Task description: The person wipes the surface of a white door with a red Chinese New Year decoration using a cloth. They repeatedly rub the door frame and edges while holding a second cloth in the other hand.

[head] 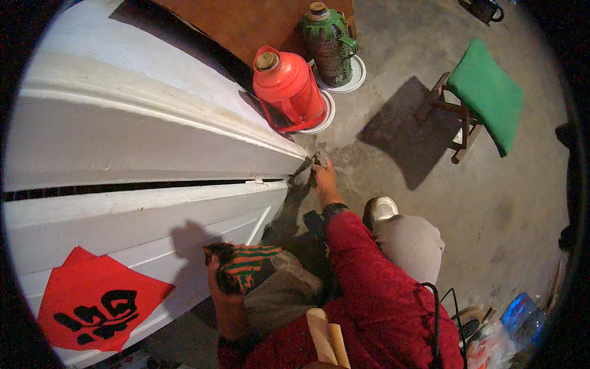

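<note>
Low by the foot of the white door frame, my right hand (324,173) has its fingers closed around a small greyish thing, perhaps a crumpled rag (318,159), at the corner where frame meets floor. My left hand (216,272) is at the lower left, in front of the white door (184,221), gripping a green-and-orange striped cloth or glove (253,260) above my knee. Part of that hand lies in shadow. A red sheet with black writing (101,304) is on the door.
A red thermos flask (292,90) and a green one (325,46) stand on white lids beside a brown cabinet (221,23). To the right is a folding stool with a green seat (488,92). Plastic bags (491,343) lie at the lower right.
</note>
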Available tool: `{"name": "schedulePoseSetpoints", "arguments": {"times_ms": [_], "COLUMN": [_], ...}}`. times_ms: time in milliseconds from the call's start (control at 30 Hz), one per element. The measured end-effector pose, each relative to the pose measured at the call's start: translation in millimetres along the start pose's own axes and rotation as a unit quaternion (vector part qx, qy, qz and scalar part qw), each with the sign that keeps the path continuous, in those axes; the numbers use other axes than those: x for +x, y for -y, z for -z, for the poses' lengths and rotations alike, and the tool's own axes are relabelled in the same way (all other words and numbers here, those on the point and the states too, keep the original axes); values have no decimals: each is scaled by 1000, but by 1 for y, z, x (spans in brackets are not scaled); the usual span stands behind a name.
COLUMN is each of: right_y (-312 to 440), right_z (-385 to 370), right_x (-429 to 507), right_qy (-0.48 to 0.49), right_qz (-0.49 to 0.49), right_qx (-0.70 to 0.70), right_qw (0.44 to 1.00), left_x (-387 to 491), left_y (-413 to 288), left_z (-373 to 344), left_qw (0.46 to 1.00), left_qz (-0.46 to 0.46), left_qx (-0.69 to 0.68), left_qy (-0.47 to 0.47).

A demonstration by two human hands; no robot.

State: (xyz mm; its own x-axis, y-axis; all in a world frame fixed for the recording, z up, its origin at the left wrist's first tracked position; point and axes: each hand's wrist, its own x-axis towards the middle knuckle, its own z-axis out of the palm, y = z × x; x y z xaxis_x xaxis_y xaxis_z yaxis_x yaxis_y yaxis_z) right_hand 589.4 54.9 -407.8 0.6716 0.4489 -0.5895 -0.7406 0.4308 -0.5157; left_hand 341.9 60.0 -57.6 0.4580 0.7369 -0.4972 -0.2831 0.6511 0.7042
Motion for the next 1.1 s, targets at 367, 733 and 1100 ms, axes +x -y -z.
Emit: {"name": "schedulePoseSetpoints", "arguments": {"times_ms": [367,733,1100], "right_y": [31,51,149], "right_z": [-83,-150,-248], "right_x": [-47,-112,-229], "right_qy": [-40,-21,213], "right_qz": [-124,-69,219], "right_qx": [44,115,-42], "right_qw": [990,991,951], "left_x": [11,-45,-50], "left_y": [1,7,-3], "left_z": [2,-63,-26], "left_qw": [1000,984,993], "left_qz": [-7,-99,-119], "left_qx": [14,145,2], "left_qy": [10,5,16]}}
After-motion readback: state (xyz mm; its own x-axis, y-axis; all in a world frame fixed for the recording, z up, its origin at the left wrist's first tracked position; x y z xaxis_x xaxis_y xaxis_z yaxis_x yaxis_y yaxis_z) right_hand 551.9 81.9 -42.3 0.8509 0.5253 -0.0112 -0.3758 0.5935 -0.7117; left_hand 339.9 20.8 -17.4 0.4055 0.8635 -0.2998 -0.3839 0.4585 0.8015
